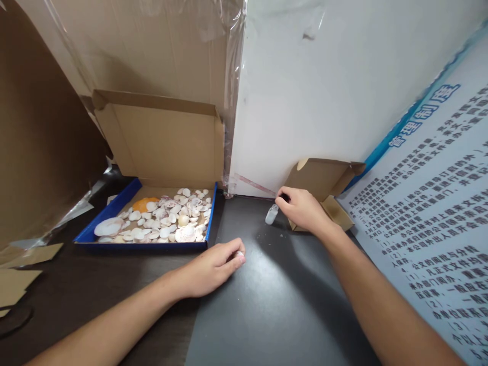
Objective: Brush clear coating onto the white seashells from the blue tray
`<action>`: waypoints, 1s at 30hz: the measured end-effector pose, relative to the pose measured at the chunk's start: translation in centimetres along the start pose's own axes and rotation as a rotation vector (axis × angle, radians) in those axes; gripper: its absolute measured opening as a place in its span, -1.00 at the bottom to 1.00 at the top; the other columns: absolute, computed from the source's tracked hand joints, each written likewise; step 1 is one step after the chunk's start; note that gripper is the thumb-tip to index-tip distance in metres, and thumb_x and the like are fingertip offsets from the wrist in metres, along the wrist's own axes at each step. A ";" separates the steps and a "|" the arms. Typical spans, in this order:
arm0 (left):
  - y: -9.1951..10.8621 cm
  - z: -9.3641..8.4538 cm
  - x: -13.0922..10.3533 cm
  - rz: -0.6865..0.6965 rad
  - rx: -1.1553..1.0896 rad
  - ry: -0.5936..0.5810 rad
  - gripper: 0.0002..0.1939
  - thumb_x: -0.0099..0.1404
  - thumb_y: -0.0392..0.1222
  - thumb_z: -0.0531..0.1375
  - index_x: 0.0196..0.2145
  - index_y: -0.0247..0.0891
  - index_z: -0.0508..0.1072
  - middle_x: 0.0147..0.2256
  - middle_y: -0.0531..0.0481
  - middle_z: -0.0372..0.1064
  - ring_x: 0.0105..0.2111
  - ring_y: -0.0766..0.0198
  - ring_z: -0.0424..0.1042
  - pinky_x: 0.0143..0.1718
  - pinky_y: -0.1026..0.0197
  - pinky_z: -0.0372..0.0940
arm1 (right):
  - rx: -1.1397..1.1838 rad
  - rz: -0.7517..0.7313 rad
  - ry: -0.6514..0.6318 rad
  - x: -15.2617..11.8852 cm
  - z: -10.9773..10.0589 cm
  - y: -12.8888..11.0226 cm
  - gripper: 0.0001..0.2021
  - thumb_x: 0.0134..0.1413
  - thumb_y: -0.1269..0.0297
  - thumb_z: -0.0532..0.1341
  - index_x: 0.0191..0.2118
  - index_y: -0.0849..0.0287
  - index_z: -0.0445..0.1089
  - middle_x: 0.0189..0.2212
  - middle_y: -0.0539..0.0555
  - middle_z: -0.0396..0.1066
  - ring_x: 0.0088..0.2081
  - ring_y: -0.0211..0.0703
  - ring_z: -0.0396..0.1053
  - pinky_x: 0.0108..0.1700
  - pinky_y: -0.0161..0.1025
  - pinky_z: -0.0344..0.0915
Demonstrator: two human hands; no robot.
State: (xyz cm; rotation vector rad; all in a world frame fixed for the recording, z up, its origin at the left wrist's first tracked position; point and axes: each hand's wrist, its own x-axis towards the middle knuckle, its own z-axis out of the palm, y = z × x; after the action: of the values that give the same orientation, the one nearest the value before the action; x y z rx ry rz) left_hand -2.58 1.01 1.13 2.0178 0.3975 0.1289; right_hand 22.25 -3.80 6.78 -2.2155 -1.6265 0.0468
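Far left on the desk (114,274) we note cardboard scraps (19,284), then a blue-sided box (141,246), brown lid (163,142) raised at its far side, its floor spread with pale shells (185,234), one orange shell (144,205) among them. Right of it, nearer us, the left hand (217,267): thumb and fingers clamped on a small pale piece (239,254), probably a shell, mostly hidden, over a grey mat (244,325). Farther right and farther off, a small bottle (271,215), whitish contents; right hand (301,206) at its neck, fingers curled. Whether they clamp bottle or cap, we cannot tell. Step in hand, we judge: work at the bottle's mouth, piece held apart. Next move calls for a steady bottle and a light pinch. Beyond, right: an open brown carton (337,213), then a printed sheet (430,203).
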 end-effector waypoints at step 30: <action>0.1 0.1 0.1 -0.010 0.051 -0.002 -0.80 0.40 -0.07 -0.02 -0.34 -0.21 0.18 -0.50 0.14 0.12 -0.49 0.35 0.10 -0.44 0.29 0.02 | -0.167 -0.002 -0.077 -0.2 0.0 -0.2 -0.78 0.15 0.25 0.03 -0.32 0.14 0.42 -0.34 0.07 0.50 -0.37 -0.15 0.34 -0.42 -0.31 -0.05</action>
State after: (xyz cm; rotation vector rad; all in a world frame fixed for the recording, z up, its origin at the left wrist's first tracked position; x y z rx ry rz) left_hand -2.43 0.89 1.14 2.0652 0.4135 0.1118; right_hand 21.99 -3.91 6.82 -2.3633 -1.7304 -0.0038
